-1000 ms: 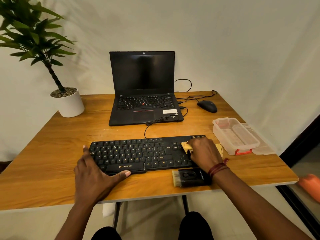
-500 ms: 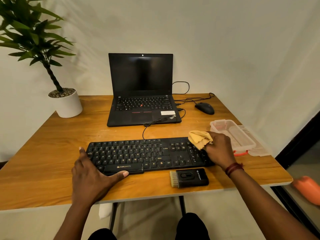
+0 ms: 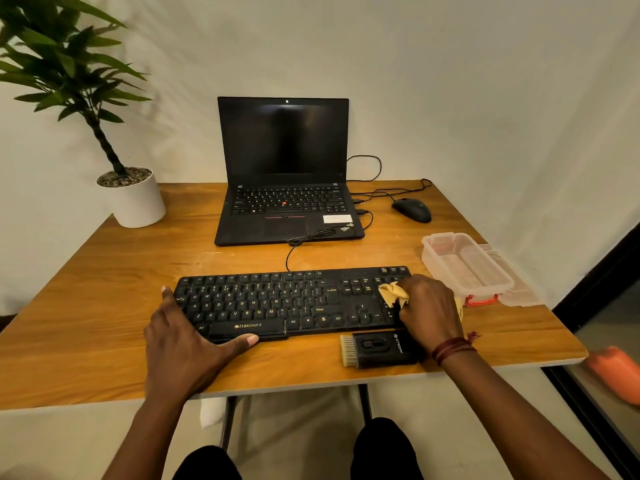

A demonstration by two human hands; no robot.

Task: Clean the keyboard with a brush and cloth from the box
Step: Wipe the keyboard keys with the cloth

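Observation:
A black keyboard (image 3: 277,301) lies across the front of the wooden table (image 3: 104,289). My right hand (image 3: 427,310) grips a crumpled yellow cloth (image 3: 393,294) and presses it on the keyboard's right end, over the number pad. My left hand (image 3: 183,344) rests flat at the keyboard's front left corner, thumb along its front edge, fingers against its left side. A black brush (image 3: 377,348) with pale bristles lies on the table just in front of the keyboard, beside my right wrist. The clear plastic box (image 3: 465,265) stands empty to the right.
A black laptop (image 3: 284,188) stands open behind the keyboard, with cables and a black mouse (image 3: 412,209) to its right. A potted plant (image 3: 133,199) sits at the back left corner. The box's lid (image 3: 519,292) lies beside the box near the table's right edge.
My right hand swung the cloth off the keyboard's right end toward the box, then came back down onto the number pad. My left hand stayed put.

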